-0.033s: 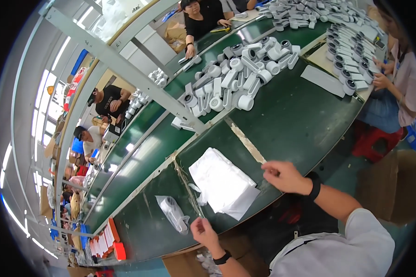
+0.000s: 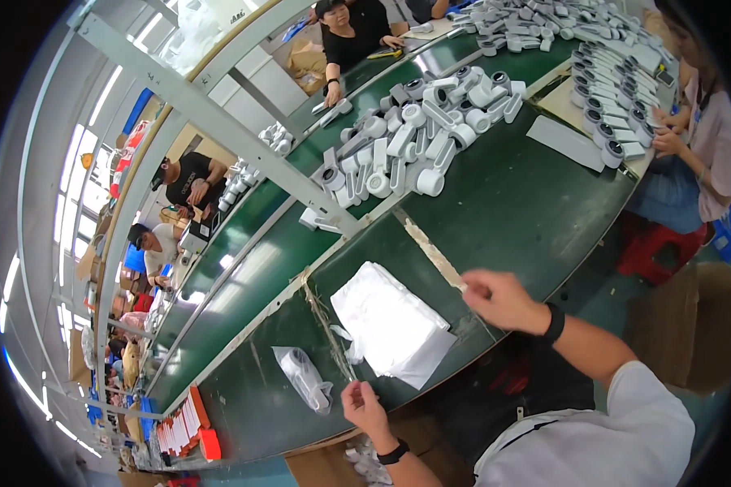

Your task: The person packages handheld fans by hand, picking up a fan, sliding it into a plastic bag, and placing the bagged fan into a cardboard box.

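Note:
A stack of white thin plastic bags (image 2: 390, 321) lies on the green worktable in front of me. My right hand (image 2: 505, 302) hovers to the right of the stack, fingers loosely bent with a gap at the thumb and nothing visible in them. Its fingertips overlap the near end of a worn tape strip (image 2: 430, 252); whether they touch it I cannot tell. Near the table's front edge, my left hand (image 2: 367, 410) is half curled, thumb apart, holding nothing. Just left of it lies a clear bag (image 2: 302, 380) with a grey-white part inside.
A heap of grey and white plastic parts (image 2: 414, 134) fills the far side. A metal post (image 2: 244, 138) slants across the table. Orange trays (image 2: 188, 426) with white sheets stand at left. A cardboard box (image 2: 325, 464) sits below the edge. Co-workers sit across and at right.
My right hand has shifted slightly away from me, and my left hand slightly to the right. The bags and the bagged part stay in place.

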Tool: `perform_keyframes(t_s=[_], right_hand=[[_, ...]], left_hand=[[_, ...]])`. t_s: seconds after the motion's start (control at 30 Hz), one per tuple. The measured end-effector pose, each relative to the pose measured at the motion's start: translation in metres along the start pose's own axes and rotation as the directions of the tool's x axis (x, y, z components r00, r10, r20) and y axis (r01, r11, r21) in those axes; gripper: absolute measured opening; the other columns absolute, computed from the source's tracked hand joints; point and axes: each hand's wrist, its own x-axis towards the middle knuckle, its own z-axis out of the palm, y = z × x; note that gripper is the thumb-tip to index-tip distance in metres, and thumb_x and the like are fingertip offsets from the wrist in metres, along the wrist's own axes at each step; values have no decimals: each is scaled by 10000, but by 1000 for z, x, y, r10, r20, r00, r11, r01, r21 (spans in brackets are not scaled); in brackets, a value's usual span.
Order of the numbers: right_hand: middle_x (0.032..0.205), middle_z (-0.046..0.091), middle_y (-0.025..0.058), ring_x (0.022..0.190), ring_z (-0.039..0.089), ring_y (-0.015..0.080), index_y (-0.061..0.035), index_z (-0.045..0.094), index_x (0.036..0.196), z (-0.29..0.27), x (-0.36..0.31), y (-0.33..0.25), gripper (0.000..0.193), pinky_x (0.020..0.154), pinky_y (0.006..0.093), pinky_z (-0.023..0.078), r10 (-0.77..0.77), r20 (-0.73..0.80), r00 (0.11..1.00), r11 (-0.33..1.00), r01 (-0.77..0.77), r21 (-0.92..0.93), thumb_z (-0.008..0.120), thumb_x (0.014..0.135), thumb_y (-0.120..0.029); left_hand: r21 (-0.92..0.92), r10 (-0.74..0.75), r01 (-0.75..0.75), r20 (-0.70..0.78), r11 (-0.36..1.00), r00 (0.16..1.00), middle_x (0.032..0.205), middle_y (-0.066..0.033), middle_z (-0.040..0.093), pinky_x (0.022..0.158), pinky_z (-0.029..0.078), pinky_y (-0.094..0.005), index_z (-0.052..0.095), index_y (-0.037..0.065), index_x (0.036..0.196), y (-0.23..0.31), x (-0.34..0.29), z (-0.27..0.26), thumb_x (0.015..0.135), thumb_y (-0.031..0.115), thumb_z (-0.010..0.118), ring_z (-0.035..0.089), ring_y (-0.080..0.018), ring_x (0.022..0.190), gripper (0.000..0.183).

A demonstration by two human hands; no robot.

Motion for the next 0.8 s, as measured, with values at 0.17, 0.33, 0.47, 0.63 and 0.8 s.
perform_keyframes(t_s=[0.17,0.33,0.47,0.63,0.8], right_hand=[[922,622,86,767,606,229,-57,537,1183,-43,109,20,384,687,349,496,-332,-225,916,866,201,-459,638,818,-122],[1296,475,157,1153,479,369,-132,472,1320,-47,204,69,528,885,477,483,-369,-149,918,615,121,-780,599,809,-112],[1379,439,120,1274,411,344,-200,476,1349,-39,246,71,501,906,560,444,-295,-92,951,381,29,-924,492,862,-85],[1397,447,79,1319,378,303,-171,545,1259,-45,260,92,405,976,549,388,-301,2,954,228,74,-971,512,861,-101],[1332,502,85,1319,387,299,-99,538,1113,-51,232,78,311,1024,510,339,-419,217,882,164,308,-937,617,813,-105]], left_hand=[[-31,-53,54,30,998,998,809,-31,630,619,449,-225,636,-19,966,3,1,22,879,55,644,556,-97,695,115],[210,121,-112,-29,971,992,762,-49,629,561,441,-243,649,-32,868,2,-1,26,863,85,659,542,-104,622,118],[212,134,-119,-58,970,989,735,-54,617,542,433,-235,653,-28,846,1,-1,26,837,82,675,541,-105,607,112],[180,121,-111,-43,977,992,729,-49,616,523,421,-225,657,-24,851,1,-1,27,838,82,677,537,-96,592,109],[171,143,-134,-41,976,989,742,-46,619,530,418,-217,654,-23,854,2,-2,27,844,83,671,533,-88,601,108]])
